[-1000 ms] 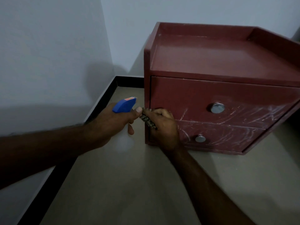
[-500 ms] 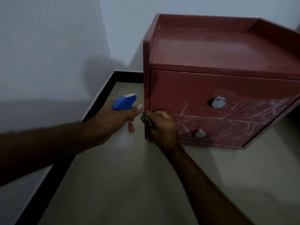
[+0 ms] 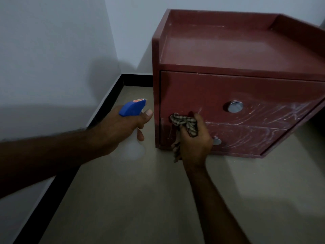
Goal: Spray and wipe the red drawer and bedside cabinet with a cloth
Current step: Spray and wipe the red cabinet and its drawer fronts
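A red bedside cabinet stands on the floor in a corner, with two drawers shut. The upper drawer has a round metal knob; the lower drawer has a smaller knob partly behind my hand. White streaks cover the right part of both fronts. My right hand grips a checked cloth against the left part of the drawer fronts, where the two meet. My left hand holds a spray bottle with a blue head, just left of the cabinet.
Grey walls meet behind the cabinet, edged by a black skirting along the beige floor. The spray bottle's pale body shows faintly below my left hand.
My right hand has moved with the cloth from the cabinet's left front edge to the right, onto the drawer fronts. The left hand with the sprayer stays put.
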Demonstrator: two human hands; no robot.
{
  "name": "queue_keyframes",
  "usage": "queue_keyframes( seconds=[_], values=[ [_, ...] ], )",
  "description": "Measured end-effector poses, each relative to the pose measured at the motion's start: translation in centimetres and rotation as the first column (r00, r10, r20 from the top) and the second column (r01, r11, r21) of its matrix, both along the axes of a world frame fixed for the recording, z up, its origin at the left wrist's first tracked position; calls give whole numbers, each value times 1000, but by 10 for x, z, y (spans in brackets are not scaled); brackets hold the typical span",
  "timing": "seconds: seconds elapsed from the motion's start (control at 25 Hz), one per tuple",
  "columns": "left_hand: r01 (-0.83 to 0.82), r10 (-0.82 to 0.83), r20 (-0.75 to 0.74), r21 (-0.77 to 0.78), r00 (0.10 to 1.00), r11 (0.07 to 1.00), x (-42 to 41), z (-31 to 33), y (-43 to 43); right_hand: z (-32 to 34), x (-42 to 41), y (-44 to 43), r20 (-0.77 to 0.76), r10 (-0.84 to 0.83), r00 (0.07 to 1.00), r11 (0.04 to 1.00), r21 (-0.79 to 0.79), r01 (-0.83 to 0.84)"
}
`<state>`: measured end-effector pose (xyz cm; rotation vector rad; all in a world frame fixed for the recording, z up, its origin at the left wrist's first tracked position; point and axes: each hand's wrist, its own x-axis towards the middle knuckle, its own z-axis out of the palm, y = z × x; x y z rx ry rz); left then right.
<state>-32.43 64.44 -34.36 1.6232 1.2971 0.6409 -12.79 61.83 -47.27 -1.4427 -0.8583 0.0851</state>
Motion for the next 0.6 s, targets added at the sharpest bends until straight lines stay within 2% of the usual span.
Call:
queue_keyframes(
  seconds=[0.04, 0.08, 0.12, 0.28, 0.36, 0.48, 0.6],
  values=[
    [2, -2, -8, 1, 1000, 1000, 0, -1, 0, 2, 2, -2, -162, -31, 986, 999, 6, 32],
    [3, -3, -17, 2, 1000, 1000, 0, -2, 0, 4, 1, -4, -255, -60, 965, 998, 7, 63],
    [3, -3, -26, -2, 1000, 1000, 0, -2, 0, 6, -1, -5, -264, -73, 962, 997, 2, 76],
    [-6, 6, -17, 3, 1000, 1000, 0, 0, -3, 11, -23, -3, 9, -30, 1000, 999, -23, 30],
    [4, -4, -12, 10, 1000, 1000, 0, 2, -5, 14, -17, -1, -36, -78, 996, 997, -22, 77],
    [10, -10, -22, 15, 1000, 1000, 1, 2, -4, 16, 0, -5, -227, -106, 968, 994, -10, 107],
    [22, -21, -21, 11, 1000, 1000, 3, 4, -6, 19, -2, -6, -272, -39, 962, 999, -17, 36]
  ],
)
